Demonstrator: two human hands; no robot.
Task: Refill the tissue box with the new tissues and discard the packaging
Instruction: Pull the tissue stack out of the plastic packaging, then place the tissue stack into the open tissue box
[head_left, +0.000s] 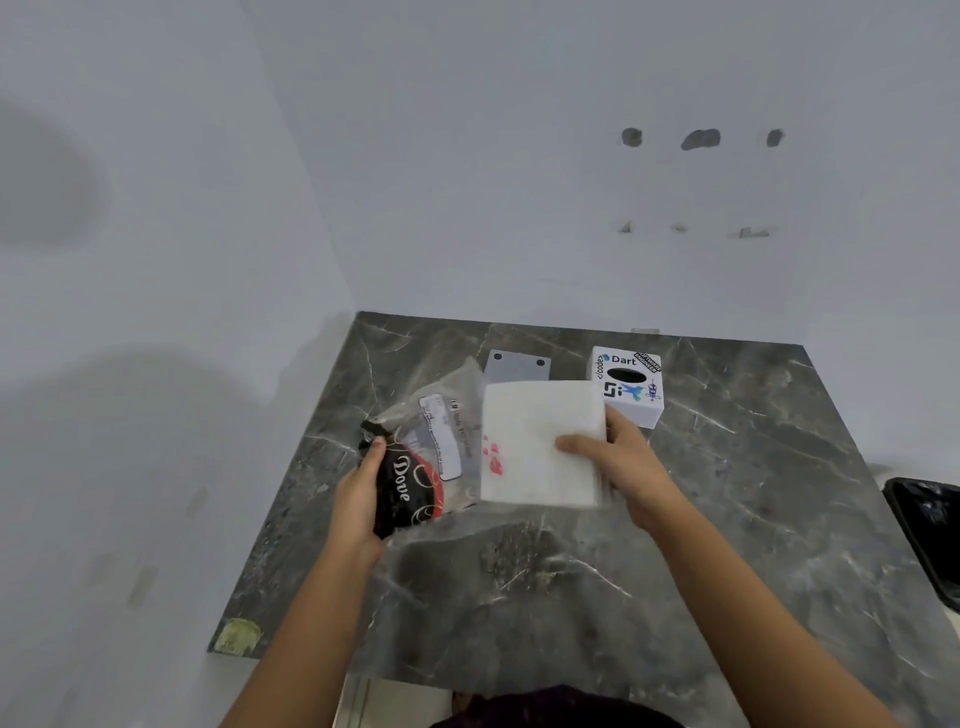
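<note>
My right hand (621, 462) grips a thick white stack of tissues (540, 441) by its right edge, holding it above the grey marble table (753, 467). My left hand (358, 493) holds the plastic packaging (426, 452), clear with a black and red printed end, just left of the stack. The stack is outside the wrapper, with its left edge over the clear plastic. A white cube tissue box (631, 384) covered in stickers stands behind the stack, its oval top opening dark. A flat grey plate (517, 364) with two dark dots lies left of the box.
White walls close off the table's left and back sides. A black bin with a shiny liner (930, 530) sits off the table's right edge. A greenish patch (239, 635) marks the table's near left corner.
</note>
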